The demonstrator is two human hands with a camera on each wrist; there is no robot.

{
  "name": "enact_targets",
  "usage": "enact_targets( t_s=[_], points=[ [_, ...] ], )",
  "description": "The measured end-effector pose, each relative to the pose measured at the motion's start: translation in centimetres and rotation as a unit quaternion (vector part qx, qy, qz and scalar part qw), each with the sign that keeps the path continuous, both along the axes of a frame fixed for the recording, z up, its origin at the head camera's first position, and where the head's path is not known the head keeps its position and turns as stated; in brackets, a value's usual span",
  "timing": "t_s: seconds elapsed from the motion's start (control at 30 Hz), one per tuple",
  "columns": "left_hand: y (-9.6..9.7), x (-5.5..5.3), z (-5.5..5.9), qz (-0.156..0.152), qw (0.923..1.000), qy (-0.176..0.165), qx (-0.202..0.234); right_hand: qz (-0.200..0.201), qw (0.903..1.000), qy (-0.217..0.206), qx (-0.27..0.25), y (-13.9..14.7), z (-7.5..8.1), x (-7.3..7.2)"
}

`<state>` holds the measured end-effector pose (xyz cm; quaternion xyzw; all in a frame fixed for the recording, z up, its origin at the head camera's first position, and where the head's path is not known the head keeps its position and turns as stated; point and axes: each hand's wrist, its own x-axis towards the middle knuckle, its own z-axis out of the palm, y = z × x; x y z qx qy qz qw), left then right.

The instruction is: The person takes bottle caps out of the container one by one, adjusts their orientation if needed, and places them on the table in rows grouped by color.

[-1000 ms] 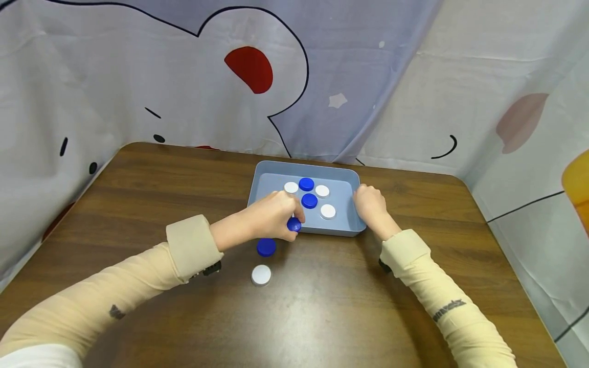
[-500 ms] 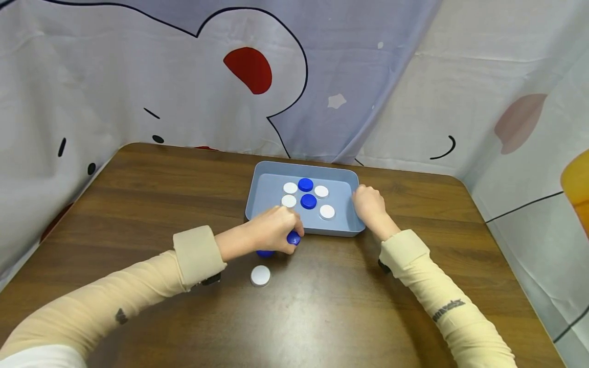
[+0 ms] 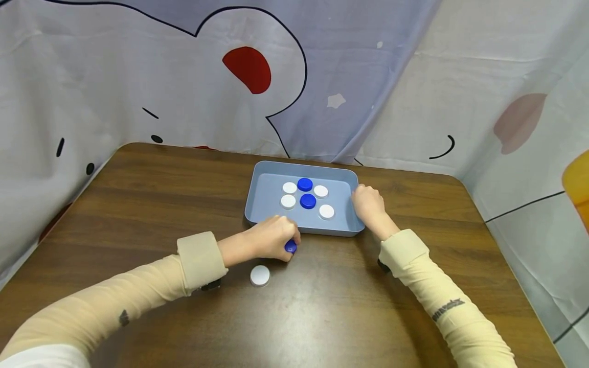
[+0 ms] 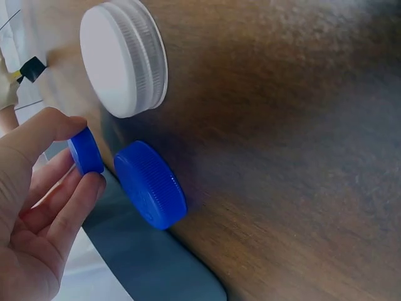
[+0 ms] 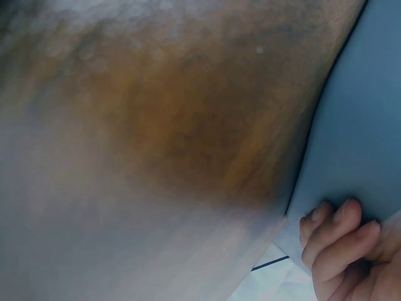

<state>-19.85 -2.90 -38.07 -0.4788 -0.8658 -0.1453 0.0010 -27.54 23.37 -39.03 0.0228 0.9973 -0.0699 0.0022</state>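
Observation:
Just in front of the tray, my left hand (image 3: 270,238) pinches a blue bottle cap (image 3: 290,247) between thumb and fingertips. The left wrist view shows this cap held on edge above the table, near a second blue bottle cap (image 4: 150,185); the hand hides that second one in the head view. A white bottle cap (image 3: 259,275) lies on the table closer to me. My right hand (image 3: 369,207) grips the right wall of the blue-grey tray (image 3: 303,166). From the right wrist, curled fingers (image 5: 338,232) show against the tray's outer side; the thumb is hidden.
Inside the tray lie several caps, among them a blue cap (image 3: 308,201) and a white cap (image 3: 326,212). The tray stands toward the back of the brown wooden table (image 3: 175,194). A printed curtain (image 3: 345,76) hangs close behind the table's far edge.
My left hand has come back from over the tray's front rim toward me, carrying the blue bottle cap down over the table and covering the other blue one. The right hand stays at the tray.

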Motion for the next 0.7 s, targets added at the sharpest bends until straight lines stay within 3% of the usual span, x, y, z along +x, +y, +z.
enact_targets(
  t_s=[0.7],
  points=[
    [0.22,0.65,-0.47,-0.015,0.9997,0.017,-0.012,-0.002,1.0,0.002,-0.001,0.11,-0.18,-0.12]
  ],
)
